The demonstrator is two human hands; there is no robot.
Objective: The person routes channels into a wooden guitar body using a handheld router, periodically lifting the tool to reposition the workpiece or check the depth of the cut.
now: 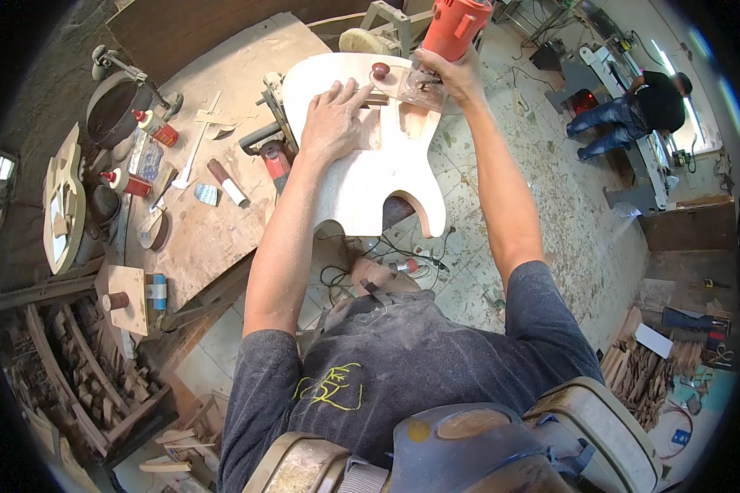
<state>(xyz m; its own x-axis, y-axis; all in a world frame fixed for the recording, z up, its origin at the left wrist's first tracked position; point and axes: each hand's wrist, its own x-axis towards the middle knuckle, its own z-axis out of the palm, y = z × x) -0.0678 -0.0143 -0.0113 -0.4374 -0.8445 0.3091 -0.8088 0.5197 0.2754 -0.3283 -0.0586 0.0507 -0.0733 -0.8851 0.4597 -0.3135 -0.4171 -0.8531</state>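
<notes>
A pale wooden guitar body (386, 181), with routed cavities and two curved horns, lies flat at the table's edge. My left hand (333, 123) rests open on its upper left face, fingers apart beside a cavity. My right hand (456, 78) grips a red handheld router (454, 23) standing on the body's upper right. The router's clear base plate (423, 90) sits over a cavity, and a dark red knob (380, 71) is near my left fingertips. The bit is hidden.
A wooden table (197, 246) holds glue bottles (158, 127), sanding rolls and a red tool (275, 164). Another guitar body (66, 230) stands left. Cords (349, 271) lie on the floor below. A person (658, 103) bends at a bench on the right. Offcuts (74, 370) fill a box lower left.
</notes>
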